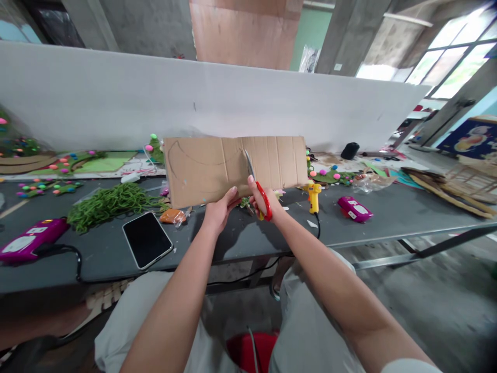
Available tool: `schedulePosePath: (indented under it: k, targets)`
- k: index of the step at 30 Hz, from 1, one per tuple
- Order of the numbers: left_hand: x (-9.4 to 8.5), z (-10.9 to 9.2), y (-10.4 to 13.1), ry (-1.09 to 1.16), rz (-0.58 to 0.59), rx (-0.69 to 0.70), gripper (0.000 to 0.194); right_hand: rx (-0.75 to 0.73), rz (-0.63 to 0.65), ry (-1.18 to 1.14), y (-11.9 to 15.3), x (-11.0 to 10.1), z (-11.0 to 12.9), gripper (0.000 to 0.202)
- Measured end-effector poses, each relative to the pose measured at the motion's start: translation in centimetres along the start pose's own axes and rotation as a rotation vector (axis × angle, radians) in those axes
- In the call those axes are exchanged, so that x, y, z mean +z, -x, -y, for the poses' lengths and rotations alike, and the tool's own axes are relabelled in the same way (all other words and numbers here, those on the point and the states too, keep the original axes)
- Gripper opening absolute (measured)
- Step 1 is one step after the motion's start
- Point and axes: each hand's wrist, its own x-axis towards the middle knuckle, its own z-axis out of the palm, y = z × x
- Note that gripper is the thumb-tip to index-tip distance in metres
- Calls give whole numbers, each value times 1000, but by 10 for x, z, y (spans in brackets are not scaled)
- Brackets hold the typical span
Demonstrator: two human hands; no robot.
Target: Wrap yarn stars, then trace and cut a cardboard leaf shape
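Observation:
A long piece of brown cardboard is held up above the table, with a curved pencil line drawn on its left half. My left hand grips its lower edge, thumb on the front face and fingers behind. In my right hand is a pair of scissors with red handles. One blade lies across the front of the cardboard, pointing up towards the top edge; the other blade is hidden, apparently behind the sheet.
On the grey table lie green yarn, a tablet or large phone, an orange packet, a yellow glue gun and magenta devices at both sides. A white panel stands behind.

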Motion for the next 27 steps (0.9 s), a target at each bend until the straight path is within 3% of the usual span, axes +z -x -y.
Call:
schedulePosePath:
  k: [10, 20, 27]
  targets:
    - [5, 4, 6, -27, 17, -10, 31, -44, -36, 121, -14, -9, -3, 72]
    - [4, 5, 5, -4, 15, -9, 33, -187, -189, 287, -14, -5, -4, 70]
    - [5, 2, 9, -36, 27, 2, 33, -170, -138, 296, -19, -9, -1, 72]
